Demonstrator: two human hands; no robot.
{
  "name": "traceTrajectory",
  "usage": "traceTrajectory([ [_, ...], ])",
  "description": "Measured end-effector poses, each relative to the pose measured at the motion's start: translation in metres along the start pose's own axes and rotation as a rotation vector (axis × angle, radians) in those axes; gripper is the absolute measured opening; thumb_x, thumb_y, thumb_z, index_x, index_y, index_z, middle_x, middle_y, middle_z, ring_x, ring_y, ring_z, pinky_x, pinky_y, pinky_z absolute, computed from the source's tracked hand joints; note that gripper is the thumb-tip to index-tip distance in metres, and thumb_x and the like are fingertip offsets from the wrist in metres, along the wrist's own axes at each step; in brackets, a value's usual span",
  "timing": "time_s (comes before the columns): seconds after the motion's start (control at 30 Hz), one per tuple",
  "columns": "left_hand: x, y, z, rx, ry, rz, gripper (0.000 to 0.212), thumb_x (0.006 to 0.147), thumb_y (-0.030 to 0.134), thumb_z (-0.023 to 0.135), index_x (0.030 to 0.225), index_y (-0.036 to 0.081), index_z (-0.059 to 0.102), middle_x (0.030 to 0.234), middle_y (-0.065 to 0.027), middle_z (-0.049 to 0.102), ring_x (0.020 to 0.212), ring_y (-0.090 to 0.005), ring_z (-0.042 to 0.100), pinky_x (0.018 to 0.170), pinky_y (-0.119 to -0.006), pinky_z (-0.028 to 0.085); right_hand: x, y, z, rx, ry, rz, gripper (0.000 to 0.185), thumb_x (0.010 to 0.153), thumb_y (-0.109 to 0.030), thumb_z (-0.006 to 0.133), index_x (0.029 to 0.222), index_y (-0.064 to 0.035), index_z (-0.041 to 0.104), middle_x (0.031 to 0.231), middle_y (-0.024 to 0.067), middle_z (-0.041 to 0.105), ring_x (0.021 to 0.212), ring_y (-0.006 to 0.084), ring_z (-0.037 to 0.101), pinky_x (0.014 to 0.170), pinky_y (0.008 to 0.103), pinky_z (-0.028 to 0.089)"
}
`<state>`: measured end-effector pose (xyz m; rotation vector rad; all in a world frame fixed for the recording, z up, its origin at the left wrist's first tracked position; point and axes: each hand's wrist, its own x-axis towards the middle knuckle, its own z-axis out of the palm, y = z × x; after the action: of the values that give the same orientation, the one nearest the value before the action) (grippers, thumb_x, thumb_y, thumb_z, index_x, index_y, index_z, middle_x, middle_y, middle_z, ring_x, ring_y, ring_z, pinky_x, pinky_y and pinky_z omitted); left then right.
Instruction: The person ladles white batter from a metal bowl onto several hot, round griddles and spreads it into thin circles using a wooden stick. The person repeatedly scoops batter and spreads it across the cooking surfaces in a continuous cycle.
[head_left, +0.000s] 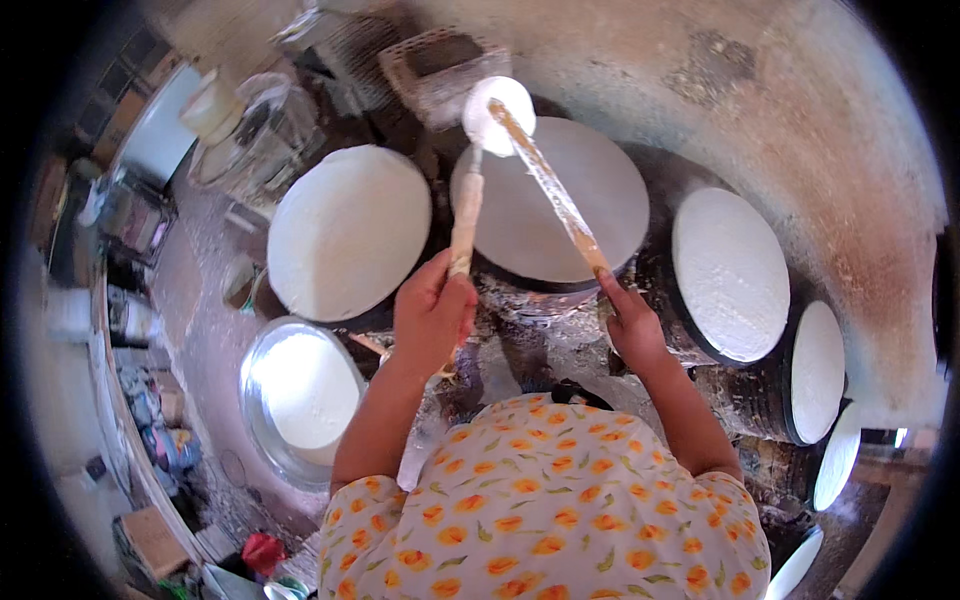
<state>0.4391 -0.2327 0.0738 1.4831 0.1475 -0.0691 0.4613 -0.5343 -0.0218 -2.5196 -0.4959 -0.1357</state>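
Observation:
My left hand (435, 304) grips the wooden handle of a ladle (468, 210), whose round bowl is full of white batter (476, 112). My right hand (637, 330) holds a flat wooden stick (555, 191) smeared with white. The stick's far tip lies over the ladle's bowl; whether it touches the batter I cannot tell. Both tools reach across a large round griddle (555, 217) with a smooth greyish surface. To the left, another round griddle (352, 232) is coated white. On the right, a third griddle (731, 274) carries a rough white layer.
A metal basin (259, 420) of white batter stands at the lower left. More white-topped round griddles (817, 375) curve down the right side. A hollow brick (442, 60) sits behind the middle griddle, near the wall (750, 120). A red bag or cloth (262, 553) lies at the lower left.

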Motion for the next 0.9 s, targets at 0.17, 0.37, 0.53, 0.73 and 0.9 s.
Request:
traceTrajectory([
  [0.17,0.067,-0.042,0.081,-0.098,-0.144,-0.159,0.022,0.094,0.009,0.047,0.113,0.004,0.058,0.068,0.0002,0.052,0.047,-0.0062,0.045,0.038,-0.021,0.036,-0.042,0.071,-0.026,-0.022,-0.059,0.297,0.078,0.074,0.004,0.056,0.143,-0.0274,0.037,0.089,0.0190,0.056,0.083,0.0402,0.059,0.074,0.0497,0.049],
  [0.37,0.151,-0.135,0.086,0.677,-0.207,0.371,0.035,0.085,0.014,0.056,0.118,0.002,0.055,0.081,-0.0180,0.060,0.062,-0.0313,0.059,0.059,-0.042,0.048,-0.067,0.098,-0.024,-0.064,-0.076,0.493,0.075,0.074,0.006,0.054,0.142,-0.0243,0.041,0.091,0.0227,0.060,0.087,0.0417,0.060,0.077,0.0478,0.047],
  [0.53,0.184,-0.071,0.057,1.127,-0.180,0.705,0.044,0.083,0.009,0.057,0.125,-0.001,0.051,0.089,-0.0169,0.056,0.074,-0.0366,0.059,0.066,-0.047,0.049,-0.075,0.095,-0.012,-0.078,0.073,0.373,0.074,0.074,0.006,0.054,0.141,-0.0228,0.041,0.109,0.0258,0.060,0.096,0.0434,0.060,0.082,0.0493,0.049],
  [0.73,0.190,-0.032,0.039,0.857,-0.047,0.796,0.047,0.084,0.006,0.056,0.130,0.000,0.049,0.088,-0.0158,0.058,0.069,-0.0285,0.059,0.062,-0.041,0.050,-0.082,0.065,0.002,0.167,0.166,0.462,0.068,0.074,0.010,0.048,0.138,-0.0152,0.046,0.112,0.0250,0.061,0.098,0.0395,0.063,0.084,0.0443,0.051],
  [0.9,0.155,-0.020,0.030,0.066,-0.123,0.214,0.044,0.089,0.002,0.050,0.133,-0.001,0.047,0.072,-0.0008,0.055,0.050,-0.0053,0.049,0.043,-0.022,0.041,-0.051,0.061,0.011,0.113,0.269,0.431,0.065,0.077,0.009,0.046,0.137,-0.0147,0.047,0.111,0.0246,0.062,0.101,0.0389,0.062,0.084,0.0438,0.051],
])
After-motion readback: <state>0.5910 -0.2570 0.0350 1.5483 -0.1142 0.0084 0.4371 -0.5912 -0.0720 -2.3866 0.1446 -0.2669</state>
